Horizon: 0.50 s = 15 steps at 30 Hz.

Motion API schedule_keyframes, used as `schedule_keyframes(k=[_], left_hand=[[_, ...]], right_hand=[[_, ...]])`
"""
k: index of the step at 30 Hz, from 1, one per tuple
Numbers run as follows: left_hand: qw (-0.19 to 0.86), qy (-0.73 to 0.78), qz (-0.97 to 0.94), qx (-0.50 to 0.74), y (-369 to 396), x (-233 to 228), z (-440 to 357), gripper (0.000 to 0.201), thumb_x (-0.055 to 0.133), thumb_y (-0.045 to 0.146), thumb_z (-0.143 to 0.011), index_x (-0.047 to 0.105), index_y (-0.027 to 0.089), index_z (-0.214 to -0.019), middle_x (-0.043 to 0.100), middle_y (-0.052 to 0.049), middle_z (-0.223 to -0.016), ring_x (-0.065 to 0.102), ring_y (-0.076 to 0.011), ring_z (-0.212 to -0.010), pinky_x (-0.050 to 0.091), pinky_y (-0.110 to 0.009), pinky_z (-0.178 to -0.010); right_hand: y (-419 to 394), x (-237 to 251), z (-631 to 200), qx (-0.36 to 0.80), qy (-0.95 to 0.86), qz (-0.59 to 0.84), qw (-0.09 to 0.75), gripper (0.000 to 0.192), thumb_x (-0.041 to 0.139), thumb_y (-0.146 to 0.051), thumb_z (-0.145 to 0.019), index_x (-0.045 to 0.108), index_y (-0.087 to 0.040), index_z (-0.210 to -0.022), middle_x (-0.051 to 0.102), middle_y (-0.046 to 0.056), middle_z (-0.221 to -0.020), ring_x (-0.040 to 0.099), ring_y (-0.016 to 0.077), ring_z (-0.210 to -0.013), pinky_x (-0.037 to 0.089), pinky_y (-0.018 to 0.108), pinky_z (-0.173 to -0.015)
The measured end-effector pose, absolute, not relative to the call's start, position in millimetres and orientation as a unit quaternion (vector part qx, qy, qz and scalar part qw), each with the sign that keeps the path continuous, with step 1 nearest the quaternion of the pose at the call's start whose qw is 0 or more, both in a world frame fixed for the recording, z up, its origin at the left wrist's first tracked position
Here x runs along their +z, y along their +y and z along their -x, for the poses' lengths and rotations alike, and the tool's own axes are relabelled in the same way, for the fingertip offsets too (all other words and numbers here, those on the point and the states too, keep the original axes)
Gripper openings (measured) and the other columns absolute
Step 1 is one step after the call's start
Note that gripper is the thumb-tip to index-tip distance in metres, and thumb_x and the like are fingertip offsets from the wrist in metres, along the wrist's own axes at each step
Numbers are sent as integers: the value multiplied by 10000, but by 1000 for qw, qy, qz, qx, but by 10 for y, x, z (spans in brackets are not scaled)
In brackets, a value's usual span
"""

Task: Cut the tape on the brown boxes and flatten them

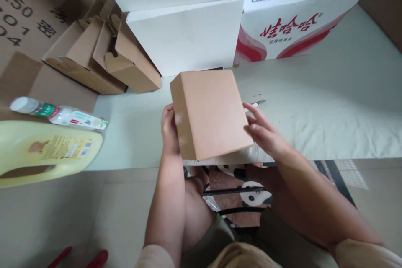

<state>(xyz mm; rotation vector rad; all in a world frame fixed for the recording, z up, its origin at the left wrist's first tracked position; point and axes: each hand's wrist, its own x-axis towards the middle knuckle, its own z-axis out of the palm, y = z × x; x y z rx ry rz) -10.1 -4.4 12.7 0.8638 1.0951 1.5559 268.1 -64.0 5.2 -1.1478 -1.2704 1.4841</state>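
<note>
A brown cardboard box [215,111], closed on the faces I can see, is held between my two hands over the front part of the table. My left hand [169,127] grips its left side, with the fingertips partly hidden behind it. At the lower right edge, my right hand [264,130] holds the box with thumb and fingers. Just beyond the right fingers lies a utility knife [259,103] on the cloth, its blade showing and its handle mostly hidden.
Several brown cardboard boxes [138,67] stand at the back left. Large white cartons [188,37] and a carton with red lettering [292,29] line the back. A clear bottle [67,115] and a yellow jug [59,146] lie at left. Pale cloth [329,113] covers the table.
</note>
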Motion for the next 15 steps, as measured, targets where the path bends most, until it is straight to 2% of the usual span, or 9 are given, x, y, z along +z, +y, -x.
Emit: schedule_keyframes(k=[3, 5, 7, 11, 15], left_hand=[[540, 416, -339, 649, 11, 53, 102, 458, 716, 652, -755, 750, 235, -942, 768, -78, -1027, 721, -251, -982, 580, -374, -826], [567, 414, -348, 621, 31, 1, 111, 538, 747, 676, -725, 763, 239, -1039, 769, -96, -1144, 716, -271, -1080, 582, -384, -869], [567, 411, -371, 609, 36, -31, 125, 573, 833, 629, -679, 750, 254, -1104, 760, -86, -1204, 709, -267, -1129, 574, -374, -904], [526, 437, -396, 613, 47, -36, 170, 606, 933, 510, -630, 738, 264, -1149, 768, -65, -1213, 721, -251, -1124, 564, -353, -923], [499, 498, -350, 617, 70, -26, 214, 535, 946, 482, -610, 775, 245, -1058, 809, -49, -1054, 750, -215, -950, 572, -306, -804]], right_hand=[[-619, -12, -2686, 470, -497, 514, 518, 800, 477, -725, -894, 311, -327, -1568, 571, 133, -1484, 623, 327, -1315, 551, 544, -1060], [-623, -14, -2690, 423, -533, 516, 521, 913, 528, -788, -848, 241, -342, -1592, 480, 135, -1586, 525, 354, -1448, 481, 584, -1163], [-638, -1, -2702, 411, -582, 506, 486, 1036, 612, -820, -796, 177, -360, -1616, 406, 128, -1651, 458, 363, -1514, 425, 595, -1228], [-655, -5, -2740, 403, -663, 478, 411, 1125, 785, -715, -745, 202, -327, -1626, 308, 136, -1705, 364, 373, -1581, 382, 579, -1280], [-646, -42, -2746, 377, -685, 481, 398, 956, 796, -605, -804, 330, -292, -1578, 438, 151, -1618, 463, 375, -1518, 437, 578, -1245]])
